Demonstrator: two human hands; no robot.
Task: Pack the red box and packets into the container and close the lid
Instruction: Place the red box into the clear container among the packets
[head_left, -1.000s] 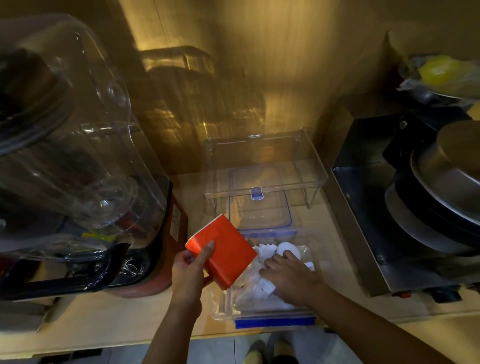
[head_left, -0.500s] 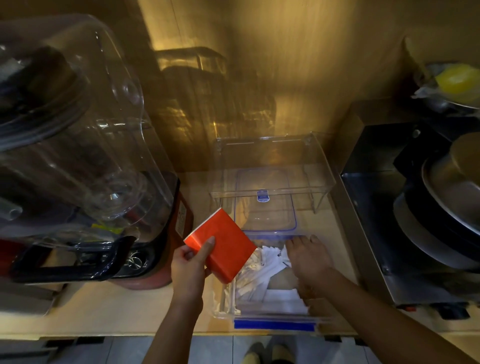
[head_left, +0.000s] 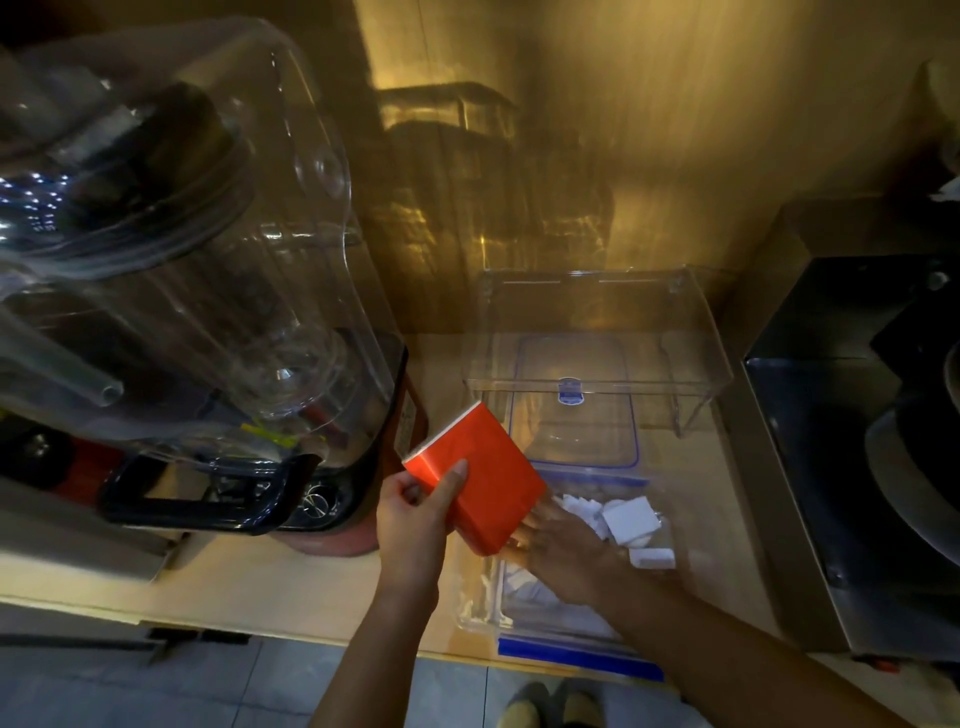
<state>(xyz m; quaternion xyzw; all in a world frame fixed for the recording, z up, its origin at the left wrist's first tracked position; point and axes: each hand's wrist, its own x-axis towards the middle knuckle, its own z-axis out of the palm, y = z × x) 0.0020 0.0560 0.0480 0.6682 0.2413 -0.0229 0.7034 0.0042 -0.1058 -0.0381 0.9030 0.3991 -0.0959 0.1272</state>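
Note:
My left hand (head_left: 415, 514) grips the red box (head_left: 483, 483), held tilted over the left edge of the clear container (head_left: 483, 608) with blue rims at the counter's front. My right hand (head_left: 561, 556) lies flat inside the container, fingers spread, its fingertips under the box's lower corner. White packets (head_left: 628, 519) are heaped in the container's far right part, with more under my right wrist. The clear lid (head_left: 571, 405) with a blue latch lies flat on the counter just behind the container.
A large blender (head_left: 197, 322) with a clear cover stands to the left, close to the box. A clear acrylic stand (head_left: 597, 332) straddles the lid at the back. A steel appliance (head_left: 857, 441) holding pans fills the right side. The counter edge runs just below the container.
My right hand moved from the container's right side to its left, under the red box, leaving the packets pushed to the far right. The red box stayed nearly in place.

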